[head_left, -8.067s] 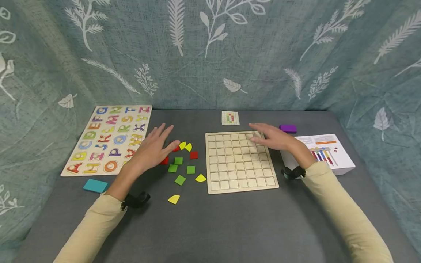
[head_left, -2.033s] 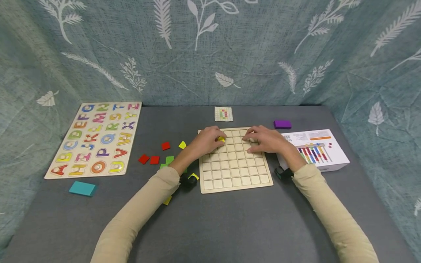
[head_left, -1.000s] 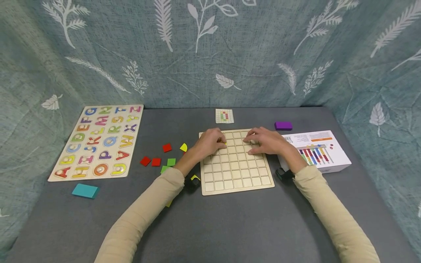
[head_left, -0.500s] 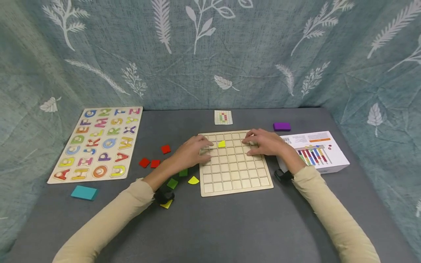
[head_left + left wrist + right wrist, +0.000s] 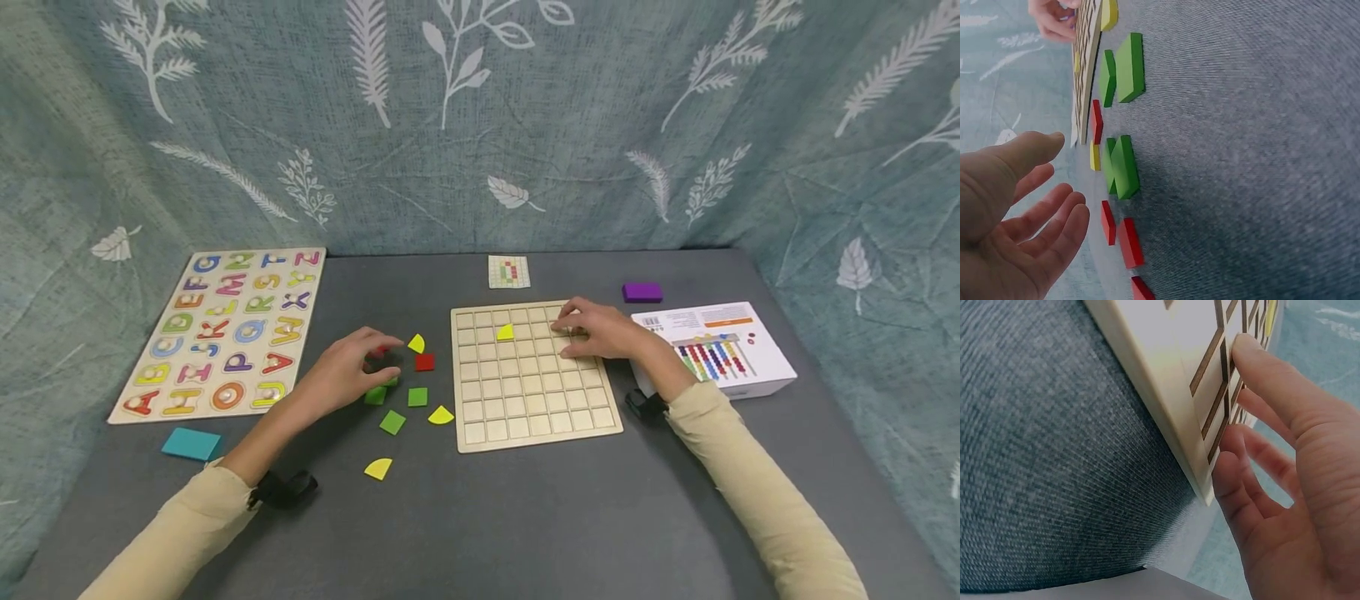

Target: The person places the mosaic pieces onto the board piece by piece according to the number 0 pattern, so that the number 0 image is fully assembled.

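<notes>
Wooden grid board [image 5: 536, 379] lies flat near the middle of the grey bench [image 5: 487, 525], its cells bare except for one yellow quarter-circle piece [image 5: 506, 332] seated in the second row from the far edge. Right hand [image 5: 596, 329] rests on the board's far right corner, fingers relaxed and slightly spread, fingertips [image 5: 1249, 347] pressing the grid surface; it grips nothing. Left hand [image 5: 347, 373] hovers over the loose pieces to the left of the board, fingers loosely curved and parted, palm empty in the left wrist view; it holds nothing. Directly below it lie a green square [image 5: 375, 395] and a partly hidden red piece [image 5: 382, 352]. Just beside these sit a red square [image 5: 424, 362], a second green square [image 5: 417, 397], a tilted green square [image 5: 392, 422] and three yellow quarter-circles [image 5: 416, 343], one of them nearer the front edge. An alphabet puzzle [image 5: 228, 329] occupies the far left corner, with a teal block [image 5: 191, 444] in front of it. A pattern card [image 5: 509, 272] sits near the far edge, a purple block [image 5: 642, 292] and a white box [image 5: 716, 346] to the right of the board
</notes>
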